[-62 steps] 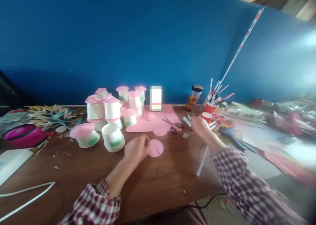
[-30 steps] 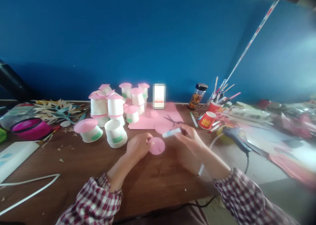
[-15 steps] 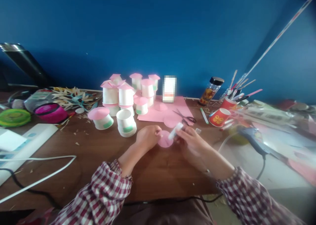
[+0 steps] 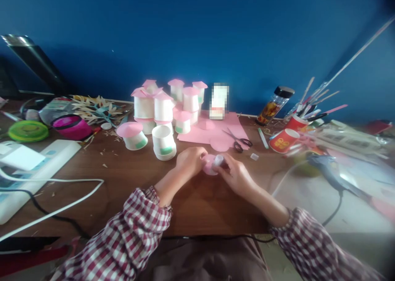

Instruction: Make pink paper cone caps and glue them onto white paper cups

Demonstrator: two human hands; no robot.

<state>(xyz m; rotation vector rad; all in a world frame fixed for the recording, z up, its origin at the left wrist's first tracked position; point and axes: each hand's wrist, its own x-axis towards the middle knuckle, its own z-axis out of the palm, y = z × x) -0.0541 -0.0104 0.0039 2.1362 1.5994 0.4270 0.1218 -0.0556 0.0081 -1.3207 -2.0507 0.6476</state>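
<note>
In the centre of the frame my left hand (image 4: 191,161) pinches the near-left edge of a thin pink paper disc (image 4: 208,166), its grip closed on the rim. My right hand (image 4: 239,175) has its grip closed around a short white tube (image 4: 219,160), its end over the disc; whether it touches the paper I can't tell. I judge it best to press lightly, hold the disc flat and work away from my pinching fingers, since thin paper could crease or slide.

Just above lie another flat pink circle (image 4: 219,144) and dark-handled scissors (image 4: 238,146) with slim metal blades, both on a smooth pink sheet (image 4: 193,135). To the left, an open, rounded stack of white paper cups (image 4: 163,143) shows a green patch. The surface (image 4: 197,209) beneath is brown, with a wood-like grain.
</note>
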